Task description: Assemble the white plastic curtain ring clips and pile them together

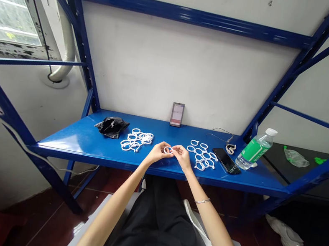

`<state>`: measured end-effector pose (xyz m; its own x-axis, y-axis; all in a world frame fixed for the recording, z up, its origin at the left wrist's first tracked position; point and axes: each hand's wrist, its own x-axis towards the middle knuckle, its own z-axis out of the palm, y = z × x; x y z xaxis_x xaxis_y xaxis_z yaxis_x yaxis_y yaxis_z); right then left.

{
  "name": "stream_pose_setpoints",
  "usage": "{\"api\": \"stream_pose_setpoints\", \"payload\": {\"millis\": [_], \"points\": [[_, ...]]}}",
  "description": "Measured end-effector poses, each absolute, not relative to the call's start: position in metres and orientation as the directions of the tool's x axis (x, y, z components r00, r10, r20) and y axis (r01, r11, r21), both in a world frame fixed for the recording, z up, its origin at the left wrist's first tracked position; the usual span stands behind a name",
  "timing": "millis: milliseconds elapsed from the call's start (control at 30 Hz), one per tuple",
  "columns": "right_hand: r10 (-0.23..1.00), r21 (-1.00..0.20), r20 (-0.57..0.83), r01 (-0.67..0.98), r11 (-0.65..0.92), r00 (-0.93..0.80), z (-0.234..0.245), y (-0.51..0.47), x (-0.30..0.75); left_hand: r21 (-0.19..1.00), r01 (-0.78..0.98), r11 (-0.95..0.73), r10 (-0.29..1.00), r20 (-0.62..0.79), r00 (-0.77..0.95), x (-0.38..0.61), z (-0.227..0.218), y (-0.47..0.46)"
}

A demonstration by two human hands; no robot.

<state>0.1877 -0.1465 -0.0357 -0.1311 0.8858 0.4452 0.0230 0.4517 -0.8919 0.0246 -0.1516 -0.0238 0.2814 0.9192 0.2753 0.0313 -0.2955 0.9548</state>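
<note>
Between my two hands, just above the front part of the blue table point(62, 139), is a white ring point(167, 150). It looks like a curtain ring with a small eyelet. My left hand point(158, 152) pinches its left side, while the fingers of my right hand point(181, 156) close on its right side. To the left lies a pile of similar white rings point(138, 138). Another group of white rings point(203, 155) is spread out to the right of my right hand. Fine details of the held ring are too small to make out.
A crumpled black plastic bag point(112, 126) lies at the left. On the right are a black phone point(226, 161), a water bottle point(255, 149), glasses point(222, 136) and a coiled white cable point(230, 148). Another phone point(177, 114) leans against the wall. Blue frame posts point(281, 82) flank the table.
</note>
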Motion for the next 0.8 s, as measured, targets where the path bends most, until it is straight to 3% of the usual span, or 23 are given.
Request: {"api": "stream_pose_setpoints", "payload": {"millis": [233, 400, 800], "points": [[0.886, -0.911, 0.402, -0.007, 0.412, -0.232, -0.035, -0.158, 0.193, 0.969, 0.018, -0.245, 0.927, 0.229, 0.296, 0.020, -0.021, -0.165], [0.900, -0.911, 0.399, 0.036, 0.411, -0.177, -0.035, -0.165, 0.192, 0.972, 0.044, -0.229, 0.941, 0.210, 0.266, 0.020, -0.019, -0.170], [0.881, -0.882, 0.439, 0.101, 0.460, -0.178, -0.029, -0.176, 0.192, 0.923, 0.072, -0.379, 0.876, 0.332, 0.349, 0.018, -0.026, -0.173]]}}
